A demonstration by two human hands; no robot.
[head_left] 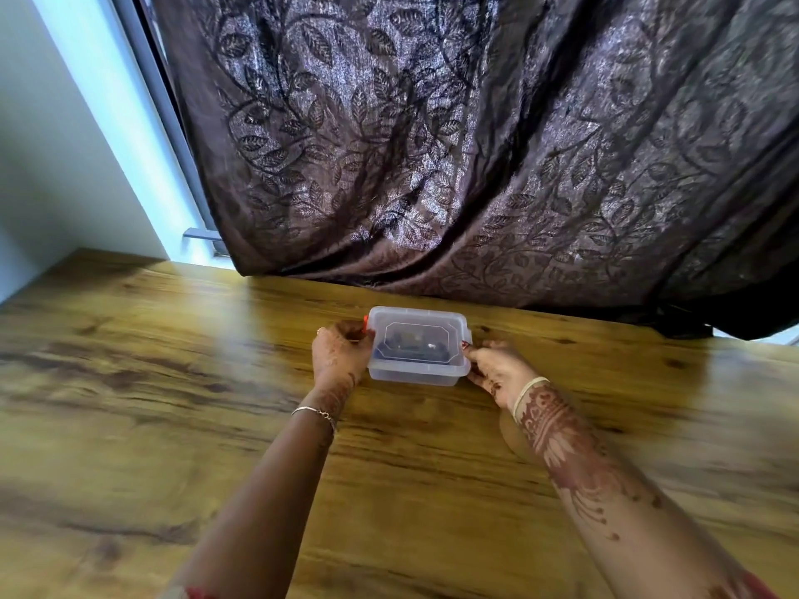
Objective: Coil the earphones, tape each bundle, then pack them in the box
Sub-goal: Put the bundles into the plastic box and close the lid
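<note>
The left hand [341, 354] curled round the left end of the box [415, 376] at its red latch [366, 323]; the right hand [497, 370] pinched the right end. The box was clear, round-cornered plastic, lidded, with dark earphones [410, 345] inside; grainy wooden table [173, 382] beneath it, leaf-patterned curtain [475, 144] behind it

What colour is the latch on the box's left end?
Orange-red; the latch on the box shows best in the head view.

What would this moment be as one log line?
box: lid on, on table | left hand: grips left end | right hand: grips right end
</note>
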